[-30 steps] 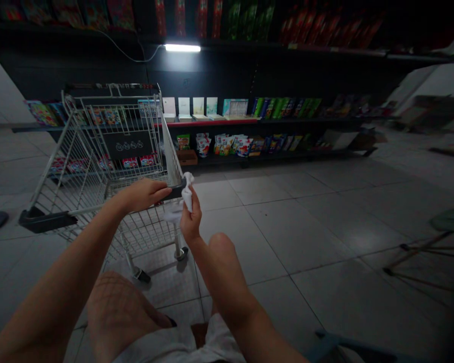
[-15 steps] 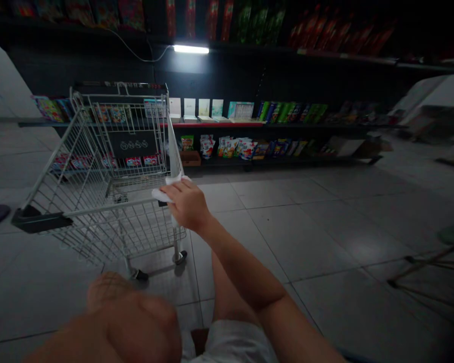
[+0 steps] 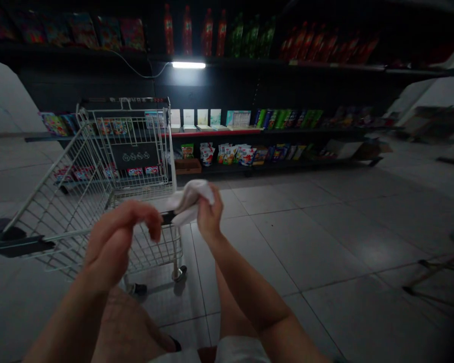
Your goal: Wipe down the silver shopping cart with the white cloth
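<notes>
White cloth point(image 3: 189, 201) bunched in right hand's point(image 3: 209, 216) grip, beside shopping cart handle point(image 3: 168, 218); left hand point(image 3: 117, 237) loosely curled, empty, near handle.

Shopping cart point(image 3: 124, 109) before the shelves point(image 3: 215, 132)

Left hand point(image 3: 117, 237) droops loosely while right hand point(image 3: 210, 214) pinches upright.

No wording can be read. The black sign point(image 3: 134, 156) on the cart point(image 3: 124, 110) carries a row of white marks, too small to make out, and the labels on the bottles point(image 3: 187, 33) and packets point(image 3: 230, 154) along the shelves point(image 3: 272, 132) are too dim and blurred to read.
</notes>
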Demonstrator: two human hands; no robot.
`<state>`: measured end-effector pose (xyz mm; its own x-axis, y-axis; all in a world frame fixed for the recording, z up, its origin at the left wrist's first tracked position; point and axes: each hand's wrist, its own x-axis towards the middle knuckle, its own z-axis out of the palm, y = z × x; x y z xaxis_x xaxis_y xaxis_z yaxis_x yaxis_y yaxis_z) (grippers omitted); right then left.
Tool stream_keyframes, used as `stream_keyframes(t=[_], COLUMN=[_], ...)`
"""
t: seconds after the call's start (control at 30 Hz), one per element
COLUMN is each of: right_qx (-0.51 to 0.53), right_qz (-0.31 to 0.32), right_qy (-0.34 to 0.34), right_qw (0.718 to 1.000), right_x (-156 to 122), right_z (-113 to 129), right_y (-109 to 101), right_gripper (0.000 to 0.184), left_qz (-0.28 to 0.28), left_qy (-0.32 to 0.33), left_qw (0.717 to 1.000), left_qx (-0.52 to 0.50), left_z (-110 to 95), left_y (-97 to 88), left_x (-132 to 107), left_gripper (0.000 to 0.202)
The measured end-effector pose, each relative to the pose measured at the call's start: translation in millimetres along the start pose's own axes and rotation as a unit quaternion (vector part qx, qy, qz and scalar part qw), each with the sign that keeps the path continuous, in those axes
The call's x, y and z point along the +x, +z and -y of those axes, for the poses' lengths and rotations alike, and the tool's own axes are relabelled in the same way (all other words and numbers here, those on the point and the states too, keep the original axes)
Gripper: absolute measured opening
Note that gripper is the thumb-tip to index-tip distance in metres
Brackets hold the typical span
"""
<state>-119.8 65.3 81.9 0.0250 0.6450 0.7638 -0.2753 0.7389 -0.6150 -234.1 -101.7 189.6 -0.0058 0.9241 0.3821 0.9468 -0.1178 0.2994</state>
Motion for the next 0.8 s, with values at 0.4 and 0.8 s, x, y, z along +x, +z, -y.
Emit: stream_keyframes(t=[0.4,0.8], right_qx=[-0.025,0.031], right_qz=[0.3,0.126], right_qy=[-0.081,0.026], right_qw=[0.95,0.991], right_x=[61,-162], right_z=[-66,-40], right_y=[77,17], right_gripper=[0.022,0.029], left_qz=[0.122,0.163], left_qy=[-0.073,-0.047], left_qw=[0.954,0.963], left_qx=[0.265,0.208], left_z=[12,26], left_y=[32.3,15.0], left_x=[16,5], left_gripper=[0.061,0.034])
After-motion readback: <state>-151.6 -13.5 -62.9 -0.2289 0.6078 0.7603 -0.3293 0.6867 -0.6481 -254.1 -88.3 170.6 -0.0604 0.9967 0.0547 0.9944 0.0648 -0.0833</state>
